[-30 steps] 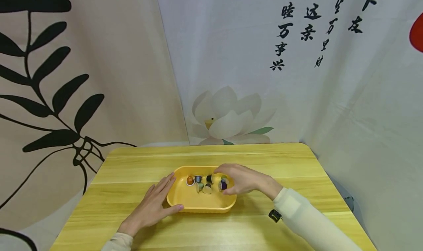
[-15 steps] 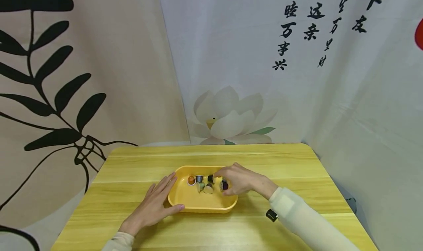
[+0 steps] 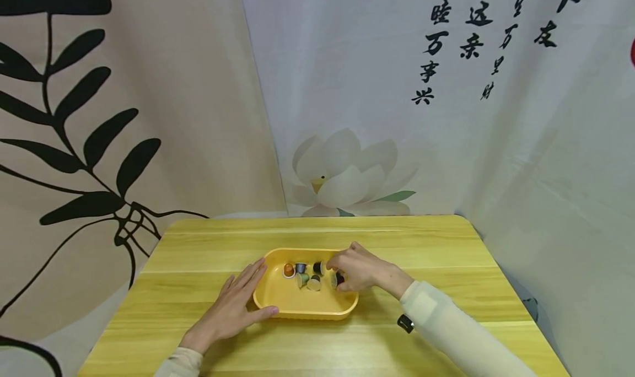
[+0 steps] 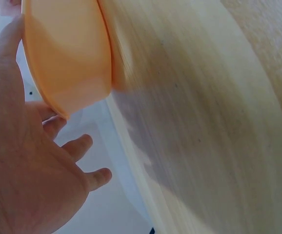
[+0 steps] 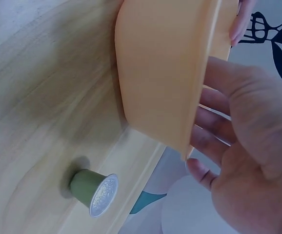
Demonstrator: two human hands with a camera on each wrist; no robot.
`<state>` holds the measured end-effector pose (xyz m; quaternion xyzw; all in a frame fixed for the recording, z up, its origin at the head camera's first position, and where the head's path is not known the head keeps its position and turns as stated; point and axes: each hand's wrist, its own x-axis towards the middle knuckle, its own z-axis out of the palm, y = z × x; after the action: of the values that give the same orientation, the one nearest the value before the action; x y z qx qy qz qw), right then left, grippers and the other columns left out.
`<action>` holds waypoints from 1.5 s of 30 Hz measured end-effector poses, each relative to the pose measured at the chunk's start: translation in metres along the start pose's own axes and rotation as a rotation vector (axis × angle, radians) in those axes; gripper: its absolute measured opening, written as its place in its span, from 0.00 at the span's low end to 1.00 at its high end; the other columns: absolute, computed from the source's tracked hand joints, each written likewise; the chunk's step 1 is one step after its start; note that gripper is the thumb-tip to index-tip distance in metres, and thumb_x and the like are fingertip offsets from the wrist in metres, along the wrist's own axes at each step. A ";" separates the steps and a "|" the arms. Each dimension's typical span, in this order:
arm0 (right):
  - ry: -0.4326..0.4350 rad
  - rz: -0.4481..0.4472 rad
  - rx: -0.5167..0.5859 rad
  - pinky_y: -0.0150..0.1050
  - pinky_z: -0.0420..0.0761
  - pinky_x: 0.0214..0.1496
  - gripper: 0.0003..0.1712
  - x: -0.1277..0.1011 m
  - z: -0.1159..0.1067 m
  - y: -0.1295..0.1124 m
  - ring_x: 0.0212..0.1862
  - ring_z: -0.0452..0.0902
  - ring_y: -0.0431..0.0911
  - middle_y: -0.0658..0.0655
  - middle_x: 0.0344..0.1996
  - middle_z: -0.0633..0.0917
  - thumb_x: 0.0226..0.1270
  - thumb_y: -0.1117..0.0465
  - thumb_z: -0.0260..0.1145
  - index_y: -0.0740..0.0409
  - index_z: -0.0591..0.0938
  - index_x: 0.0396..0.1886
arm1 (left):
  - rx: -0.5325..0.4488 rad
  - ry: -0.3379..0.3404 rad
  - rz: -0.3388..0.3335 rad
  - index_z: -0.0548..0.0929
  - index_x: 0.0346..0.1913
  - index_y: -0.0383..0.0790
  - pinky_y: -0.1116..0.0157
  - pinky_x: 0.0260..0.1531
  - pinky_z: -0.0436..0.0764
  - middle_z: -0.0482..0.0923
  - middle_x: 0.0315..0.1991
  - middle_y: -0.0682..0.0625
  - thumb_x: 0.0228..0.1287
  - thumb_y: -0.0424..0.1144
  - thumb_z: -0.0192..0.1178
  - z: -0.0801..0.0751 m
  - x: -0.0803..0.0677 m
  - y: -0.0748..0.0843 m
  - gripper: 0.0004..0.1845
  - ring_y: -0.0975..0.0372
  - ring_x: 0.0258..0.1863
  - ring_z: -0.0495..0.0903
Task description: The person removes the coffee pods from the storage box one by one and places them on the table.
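A shallow yellow tray rests on the wooden table with several small coffee capsules inside, among them an orange capsule, a blue-grey capsule, and a pale green capsule. My left hand lies along the tray's left side, its fingers extended at the rim and the thumb near the front edge. My right hand reaches over the right rim with curled fingers, thumb and fingers around a dark capsule that they partly cover. Its fingertips are hidden behind the tray wall in the right wrist view.
A green capsule lies outside the tray on the table in the right wrist view; the head view does not show it. A printed curtain hangs behind the table's far edge.
My right hand has shifted slightly left and its fingers have curled in closer, covering capsules that showed beneath it. My left hand and the tray hold still; the head view has shifted slightly.
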<state>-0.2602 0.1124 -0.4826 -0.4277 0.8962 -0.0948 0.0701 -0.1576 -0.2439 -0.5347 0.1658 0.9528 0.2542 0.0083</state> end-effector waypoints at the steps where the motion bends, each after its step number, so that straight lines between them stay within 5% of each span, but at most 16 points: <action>1: 0.000 0.000 -0.011 0.45 0.73 0.59 0.29 0.000 0.001 0.000 0.45 0.88 0.41 0.52 0.58 0.95 0.65 0.53 0.89 0.54 0.92 0.64 | -0.001 -0.001 0.001 0.54 0.94 0.45 0.19 0.84 0.50 0.45 0.96 0.52 0.73 0.75 0.66 0.000 0.000 0.000 0.61 0.36 0.92 0.55; 8: -0.009 0.001 -0.077 0.40 0.69 0.54 0.27 0.003 0.003 -0.002 0.41 0.83 0.36 0.48 0.48 0.94 0.64 0.52 0.89 0.52 0.93 0.61 | -0.030 -0.004 -0.002 0.54 0.93 0.42 0.18 0.84 0.48 0.45 0.96 0.52 0.73 0.74 0.67 -0.001 0.000 0.000 0.61 0.36 0.93 0.53; 19: -0.019 -0.006 -0.138 0.40 0.63 0.54 0.25 0.008 0.010 -0.004 0.44 0.83 0.36 0.46 0.49 0.96 0.63 0.52 0.89 0.50 0.94 0.59 | -0.022 -0.001 0.002 0.54 0.94 0.43 0.18 0.83 0.49 0.45 0.96 0.51 0.74 0.73 0.67 0.000 0.000 -0.001 0.60 0.36 0.92 0.54; 27: -0.010 -0.024 -0.189 0.42 0.57 0.49 0.17 0.010 0.016 -0.002 0.34 0.69 0.36 0.41 0.38 0.93 0.59 0.52 0.90 0.44 0.95 0.48 | -0.021 0.002 0.007 0.54 0.94 0.43 0.18 0.83 0.49 0.46 0.96 0.51 0.73 0.74 0.67 0.001 0.001 -0.002 0.61 0.36 0.92 0.55; 45: 0.002 -0.005 -0.208 0.42 0.56 0.48 0.13 0.012 0.022 -0.002 0.33 0.68 0.37 0.39 0.33 0.91 0.59 0.52 0.90 0.41 0.95 0.42 | -0.021 0.002 -0.001 0.55 0.93 0.43 0.18 0.83 0.49 0.46 0.96 0.51 0.73 0.74 0.67 0.000 0.000 -0.001 0.61 0.36 0.92 0.55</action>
<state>-0.2617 0.0997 -0.5041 -0.4348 0.9002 -0.0019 0.0244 -0.1581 -0.2444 -0.5351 0.1649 0.9502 0.2644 0.0092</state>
